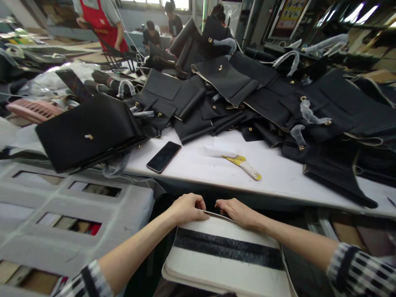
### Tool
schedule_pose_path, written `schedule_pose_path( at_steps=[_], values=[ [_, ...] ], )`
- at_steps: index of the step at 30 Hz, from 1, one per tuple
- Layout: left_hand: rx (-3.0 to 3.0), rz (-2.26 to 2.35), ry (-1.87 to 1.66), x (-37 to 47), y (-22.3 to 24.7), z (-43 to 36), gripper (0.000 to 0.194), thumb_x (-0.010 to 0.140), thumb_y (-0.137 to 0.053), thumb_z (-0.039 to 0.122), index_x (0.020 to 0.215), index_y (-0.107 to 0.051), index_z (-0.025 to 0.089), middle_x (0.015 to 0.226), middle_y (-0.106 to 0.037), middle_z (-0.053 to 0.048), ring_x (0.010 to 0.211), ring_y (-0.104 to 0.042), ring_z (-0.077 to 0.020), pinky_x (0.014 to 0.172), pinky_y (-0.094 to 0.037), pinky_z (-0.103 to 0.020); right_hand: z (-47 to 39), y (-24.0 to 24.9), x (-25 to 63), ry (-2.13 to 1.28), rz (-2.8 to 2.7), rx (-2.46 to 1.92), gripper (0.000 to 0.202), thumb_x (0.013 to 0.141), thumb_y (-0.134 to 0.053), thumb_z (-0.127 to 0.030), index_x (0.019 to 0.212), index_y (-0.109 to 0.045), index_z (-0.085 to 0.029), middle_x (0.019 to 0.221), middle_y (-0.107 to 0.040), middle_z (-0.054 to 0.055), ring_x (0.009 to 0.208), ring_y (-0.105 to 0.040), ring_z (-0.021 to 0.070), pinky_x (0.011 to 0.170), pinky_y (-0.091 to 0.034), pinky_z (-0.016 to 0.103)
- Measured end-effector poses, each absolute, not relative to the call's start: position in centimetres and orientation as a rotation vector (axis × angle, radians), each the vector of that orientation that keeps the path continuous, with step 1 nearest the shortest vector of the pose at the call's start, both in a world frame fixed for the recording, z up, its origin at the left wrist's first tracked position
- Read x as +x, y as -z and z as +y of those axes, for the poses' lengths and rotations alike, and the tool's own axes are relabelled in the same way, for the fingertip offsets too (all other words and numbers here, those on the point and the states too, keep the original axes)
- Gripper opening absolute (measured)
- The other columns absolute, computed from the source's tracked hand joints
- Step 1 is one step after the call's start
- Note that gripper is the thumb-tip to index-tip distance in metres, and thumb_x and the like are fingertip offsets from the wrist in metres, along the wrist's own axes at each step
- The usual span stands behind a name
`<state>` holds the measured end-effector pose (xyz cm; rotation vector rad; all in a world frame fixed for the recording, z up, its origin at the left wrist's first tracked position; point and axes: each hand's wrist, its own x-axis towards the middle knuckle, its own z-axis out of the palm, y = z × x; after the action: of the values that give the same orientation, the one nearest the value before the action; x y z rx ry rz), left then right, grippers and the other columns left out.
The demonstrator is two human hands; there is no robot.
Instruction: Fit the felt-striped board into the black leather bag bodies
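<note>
A white panel (pixel 227 270) with a black band (pixel 229 251) is held below the table (pixel 207 175). Its far edge is gripped by the left hand (pixel 189 208); the right hand (pixel 238 212) is curled there, its grip not clearly shown. A phone (pixel 163 156) is left near black bags (pixel 185 95).

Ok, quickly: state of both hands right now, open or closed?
Left hand: closed on the far edge of the white piece, thumb over it.
Right hand: fingers curled at the same edge; whether it grips cannot be told.
</note>
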<state>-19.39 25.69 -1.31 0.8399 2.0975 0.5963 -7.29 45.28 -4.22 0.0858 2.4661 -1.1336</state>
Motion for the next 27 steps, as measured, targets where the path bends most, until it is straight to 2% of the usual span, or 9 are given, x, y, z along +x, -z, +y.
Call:
schedule_pose_path(
  at_steps=[4, 12, 15, 19, 23, 27],
  values=[
    [0.804, 2.055, -0.643, -19.7, 1.8, 25.5, 0.024, 0.061, -0.076, 0.040, 0.080, -0.074, 0.025, 0.076, -0.068, 0.002, 0.073, -0.060, -0.0178, 0.056, -0.036, -0.024, 45.1, 4.1, -7.4, 1.033, 2.515, 0.042, 0.046, 0.102, -0.021, -0.039, 0.084, -0.059, -0.020, 0.079, -0.062, 0.003, 0.072, -0.057, 0.0183, 0.067, -0.039, 0.029],
    [0.798, 1.992, -0.772, -19.9, 3.0, 24.7, 0.027, 0.063, -0.079, 0.043, 0.085, -0.078, 0.028, 0.075, -0.071, 0.004, 0.076, -0.063, -0.0161, 0.062, -0.041, -0.023, 44.4, 4.3, -7.3, 0.769, 2.631, -0.040, 0.048, 0.102, -0.021, -0.038, 0.093, -0.065, -0.024, 0.088, -0.068, 0.004, 0.075, -0.060, 0.0207, 0.067, -0.036, 0.031],
    [0.817, 2.011, -0.789, -19.9, 3.0, 24.5, 0.027, 0.062, -0.081, 0.044, 0.085, -0.079, 0.029, 0.078, -0.073, 0.003, 0.080, -0.065, -0.0170, 0.067, -0.042, -0.024, 44.0, 4.1, -7.4, 0.691, 2.655, -0.078, 0.050, 0.103, -0.021, -0.040, 0.094, -0.067, -0.024, 0.089, -0.070, 0.005, 0.079, -0.063, 0.0223, 0.069, -0.038, 0.031],
    [0.853, 2.087, -0.771, -19.9, 2.7, 24.4, 0.025, 0.061, -0.081, 0.047, 0.083, -0.079, 0.034, 0.082, -0.075, 0.003, 0.086, -0.066, -0.0200, 0.073, -0.041, -0.028, 43.3, 4.0, -7.4, 0.606, 2.679, -0.163, 0.047, 0.103, -0.022, -0.041, 0.107, -0.067, -0.027, 0.099, -0.071, 0.004, 0.086, -0.065, 0.0226, 0.074, -0.043, 0.031],
    [0.899, 2.108, -0.767, -19.9, 2.8, 24.0, 0.027, 0.062, -0.081, 0.052, 0.084, -0.078, 0.038, 0.085, -0.075, 0.004, 0.092, -0.066, -0.0215, 0.075, -0.041, -0.029, 42.8, 3.8, -7.3, 0.477, 2.739, -0.154, 0.048, 0.103, -0.024, -0.042, 0.113, -0.068, -0.027, 0.094, -0.072, 0.005, 0.084, -0.067, 0.0228, 0.074, -0.046, 0.032],
    [0.962, 2.084, -0.785, -20.0, 2.8, 23.7, 0.028, 0.063, -0.081, 0.054, 0.086, -0.078, 0.038, 0.090, -0.075, 0.005, 0.097, -0.065, -0.0225, 0.082, -0.042, -0.029, 42.6, 3.6, -7.4, 0.548, 2.728, -0.200, 0.047, 0.104, -0.024, -0.040, 0.113, -0.069, -0.027, 0.099, -0.073, 0.004, 0.088, -0.067, 0.0221, 0.079, -0.048, 0.032]
  ],
)
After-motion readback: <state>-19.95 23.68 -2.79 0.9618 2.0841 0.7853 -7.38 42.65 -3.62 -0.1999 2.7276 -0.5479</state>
